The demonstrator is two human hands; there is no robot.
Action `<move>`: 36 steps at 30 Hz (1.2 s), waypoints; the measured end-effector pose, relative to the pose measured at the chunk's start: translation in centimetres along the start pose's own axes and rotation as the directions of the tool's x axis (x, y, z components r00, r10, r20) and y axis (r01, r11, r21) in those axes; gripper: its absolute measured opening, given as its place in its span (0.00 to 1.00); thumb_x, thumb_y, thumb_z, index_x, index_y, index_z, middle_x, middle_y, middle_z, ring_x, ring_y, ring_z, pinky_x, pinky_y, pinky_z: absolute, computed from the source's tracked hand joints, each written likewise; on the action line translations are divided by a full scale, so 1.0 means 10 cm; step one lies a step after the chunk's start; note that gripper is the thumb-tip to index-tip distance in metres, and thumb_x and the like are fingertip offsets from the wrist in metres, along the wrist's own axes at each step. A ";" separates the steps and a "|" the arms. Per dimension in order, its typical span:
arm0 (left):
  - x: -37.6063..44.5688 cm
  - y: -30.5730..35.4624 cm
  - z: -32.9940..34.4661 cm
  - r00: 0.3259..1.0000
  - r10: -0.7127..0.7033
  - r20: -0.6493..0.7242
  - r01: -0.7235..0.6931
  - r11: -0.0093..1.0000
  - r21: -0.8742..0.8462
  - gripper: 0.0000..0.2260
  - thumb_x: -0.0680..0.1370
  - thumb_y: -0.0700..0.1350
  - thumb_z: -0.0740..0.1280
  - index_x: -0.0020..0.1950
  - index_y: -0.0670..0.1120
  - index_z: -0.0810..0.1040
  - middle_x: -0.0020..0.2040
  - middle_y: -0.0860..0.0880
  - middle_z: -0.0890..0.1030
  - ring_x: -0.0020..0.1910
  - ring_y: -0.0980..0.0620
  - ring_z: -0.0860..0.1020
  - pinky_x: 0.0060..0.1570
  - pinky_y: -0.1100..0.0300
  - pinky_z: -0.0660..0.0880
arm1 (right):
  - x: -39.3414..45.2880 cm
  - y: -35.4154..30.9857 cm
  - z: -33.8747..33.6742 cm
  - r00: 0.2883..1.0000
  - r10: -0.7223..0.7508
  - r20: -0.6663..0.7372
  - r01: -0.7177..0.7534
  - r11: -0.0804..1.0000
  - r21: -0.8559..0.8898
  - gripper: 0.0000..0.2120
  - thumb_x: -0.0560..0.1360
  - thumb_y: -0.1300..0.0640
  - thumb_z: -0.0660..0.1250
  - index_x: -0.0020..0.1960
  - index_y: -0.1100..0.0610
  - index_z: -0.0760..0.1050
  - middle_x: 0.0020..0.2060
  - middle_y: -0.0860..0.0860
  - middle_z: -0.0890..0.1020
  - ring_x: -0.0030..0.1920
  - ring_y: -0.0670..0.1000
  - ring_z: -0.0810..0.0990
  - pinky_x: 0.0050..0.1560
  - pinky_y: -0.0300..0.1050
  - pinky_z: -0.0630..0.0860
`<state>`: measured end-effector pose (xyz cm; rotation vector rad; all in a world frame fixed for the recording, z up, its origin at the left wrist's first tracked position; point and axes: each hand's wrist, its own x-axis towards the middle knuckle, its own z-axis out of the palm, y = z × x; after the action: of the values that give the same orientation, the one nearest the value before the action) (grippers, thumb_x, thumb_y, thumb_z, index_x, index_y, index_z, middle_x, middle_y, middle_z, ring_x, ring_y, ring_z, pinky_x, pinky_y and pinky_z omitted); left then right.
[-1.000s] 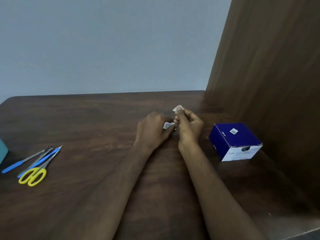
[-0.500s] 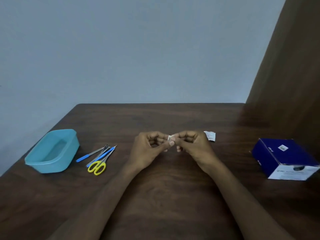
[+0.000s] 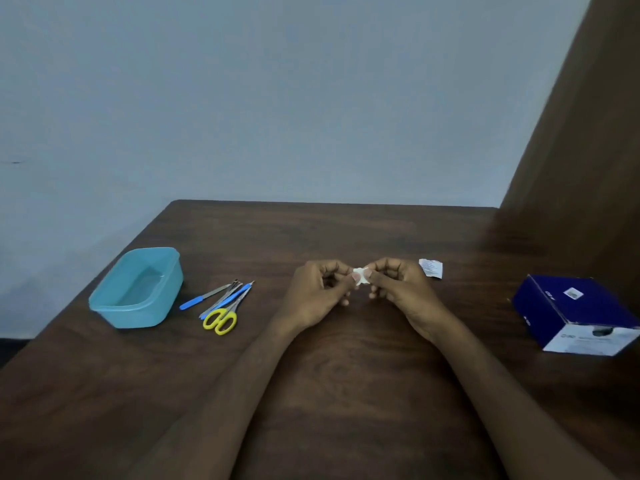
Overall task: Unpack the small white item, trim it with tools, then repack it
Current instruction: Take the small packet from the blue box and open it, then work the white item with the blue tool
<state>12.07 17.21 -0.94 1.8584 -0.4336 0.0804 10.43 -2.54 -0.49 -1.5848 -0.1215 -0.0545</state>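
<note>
At table centre, left hand and right hand each pinch one edge of the small white item, now freed. Its wrapper, held a second ago, lies discarded just beside the right hand. Unpacking looks done; trimming with scissors likely follows.

Dark wood-grain counter. On it, far left: a teal plastic tub. Just beside it: yellow-handled scissors and a cluster of blue-handled tools. Right of centre: a small white torn wrapper. Far right: a dark blue box.
</note>
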 end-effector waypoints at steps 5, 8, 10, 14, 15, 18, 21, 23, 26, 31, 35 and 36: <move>-0.24 0.07 -0.03 0.979 0.142 -0.148 -0.104 0.966 0.237 0.07 0.79 0.42 0.75 0.56 0.50 0.87 0.43 0.54 0.87 0.37 0.58 0.84 0.42 0.67 0.79 | 0.05 0.04 0.07 0.997 0.021 -0.074 -0.019 0.999 0.030 0.07 0.82 0.67 0.67 0.46 0.61 0.79 0.36 0.57 0.82 0.33 0.52 0.76 0.31 0.38 0.76; -0.48 0.12 -0.18 0.960 0.264 -0.093 -0.198 0.875 0.442 0.08 0.78 0.42 0.74 0.56 0.51 0.85 0.47 0.56 0.86 0.43 0.59 0.83 0.48 0.68 0.77 | 0.04 0.08 0.08 0.996 -0.021 -0.089 0.021 1.000 -0.011 0.05 0.80 0.68 0.71 0.47 0.60 0.78 0.37 0.60 0.83 0.32 0.53 0.76 0.32 0.38 0.76; -0.60 0.13 -0.31 0.960 0.268 -0.077 -0.172 0.786 0.594 0.06 0.78 0.46 0.74 0.54 0.54 0.85 0.48 0.58 0.86 0.45 0.61 0.81 0.50 0.63 0.78 | 0.03 0.11 0.07 0.994 -0.054 -0.100 0.049 0.998 -0.043 0.09 0.78 0.68 0.72 0.46 0.58 0.75 0.36 0.59 0.84 0.33 0.54 0.79 0.34 0.41 0.77; -0.76 0.18 -0.74 0.960 0.197 -0.199 0.023 0.650 0.759 0.06 0.78 0.56 0.75 0.50 0.56 0.86 0.45 0.61 0.87 0.44 0.61 0.81 0.48 0.57 0.80 | 0.05 0.12 0.10 0.992 -0.107 -0.071 0.098 0.988 -0.119 0.12 0.79 0.71 0.71 0.41 0.57 0.76 0.34 0.56 0.85 0.34 0.55 0.81 0.40 0.47 0.78; -0.77 0.22 -0.87 0.955 0.141 -0.261 0.114 0.638 0.761 0.07 0.78 0.58 0.75 0.50 0.57 0.86 0.45 0.61 0.87 0.45 0.61 0.82 0.46 0.59 0.80 | 0.05 0.12 0.12 0.991 -0.113 -0.067 0.104 0.987 -0.126 0.12 0.79 0.71 0.70 0.42 0.56 0.79 0.34 0.54 0.85 0.34 0.55 0.81 0.41 0.48 0.79; -0.76 0.41 -1.26 0.906 -0.018 -0.424 0.376 0.498 0.782 0.05 0.79 0.55 0.73 0.49 0.56 0.87 0.45 0.56 0.87 0.48 0.55 0.84 0.40 0.59 0.73 | 0.04 0.13 0.13 0.990 -0.124 -0.065 0.113 0.982 -0.150 0.12 0.79 0.70 0.70 0.47 0.53 0.83 0.35 0.53 0.86 0.35 0.55 0.82 0.45 0.55 0.80; -0.69 0.51 -1.47 0.909 -0.066 -0.411 0.416 0.193 0.889 0.07 0.80 0.44 0.67 0.52 0.50 0.85 0.49 0.47 0.86 0.51 0.41 0.84 0.42 0.53 0.76 | 0.04 0.15 0.10 0.991 -0.117 -0.071 0.103 0.981 -0.167 0.13 0.78 0.70 0.70 0.45 0.53 0.84 0.35 0.54 0.86 0.34 0.54 0.83 0.47 0.58 0.81; -0.64 0.51 -1.49 0.925 -0.116 -0.361 0.368 0.044 0.929 0.10 0.81 0.41 0.66 0.59 0.49 0.83 0.56 0.45 0.85 0.56 0.41 0.84 0.49 0.50 0.78 | 0.03 0.14 0.10 0.992 -0.108 -0.066 0.094 0.976 -0.197 0.14 0.78 0.70 0.70 0.44 0.52 0.85 0.34 0.54 0.86 0.33 0.54 0.83 0.47 0.59 0.82; -0.60 0.50 -1.40 0.942 -0.172 -0.287 0.268 -0.128 0.955 0.12 0.83 0.38 0.64 0.64 0.47 0.80 0.62 0.45 0.83 0.61 0.42 0.83 0.52 0.52 0.75 | 0.04 0.15 0.10 0.991 -0.113 -0.069 0.095 0.970 -0.224 0.14 0.77 0.70 0.71 0.43 0.52 0.85 0.33 0.53 0.86 0.31 0.52 0.83 0.48 0.60 0.83; -0.66 0.49 -1.29 0.945 -0.176 -0.277 0.236 -0.220 0.947 0.13 0.84 0.37 0.63 0.66 0.46 0.80 0.65 0.44 0.82 0.64 0.42 0.82 0.56 0.52 0.77 | -0.03 0.09 0.11 0.992 -0.119 -0.049 0.109 0.979 -0.172 0.04 0.75 0.60 0.79 0.45 0.53 0.86 0.37 0.53 0.88 0.35 0.52 0.85 0.51 0.62 0.84; -0.67 0.44 -1.25 0.933 -0.191 -0.306 0.273 -0.180 0.945 0.13 0.82 0.35 0.67 0.66 0.46 0.79 0.63 0.45 0.81 0.63 0.44 0.82 0.49 0.55 0.71 | -0.07 0.07 0.10 0.992 -0.115 -0.051 0.105 0.981 -0.164 0.04 0.75 0.60 0.79 0.45 0.54 0.85 0.36 0.53 0.88 0.36 0.53 0.86 0.51 0.63 0.84; -0.67 0.43 -1.26 0.930 -0.195 -0.311 0.283 -0.158 0.946 0.14 0.82 0.35 0.67 0.66 0.46 0.78 0.64 0.44 0.80 0.63 0.43 0.82 0.49 0.55 0.71 | -0.07 0.07 0.10 0.992 -0.113 -0.049 0.103 0.981 -0.164 0.04 0.75 0.61 0.79 0.45 0.55 0.85 0.36 0.53 0.87 0.35 0.54 0.85 0.51 0.63 0.84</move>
<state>6.48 29.53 5.29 3.5253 0.2501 0.2750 9.81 -1.58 -1.27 -1.7360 -0.1608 -0.1993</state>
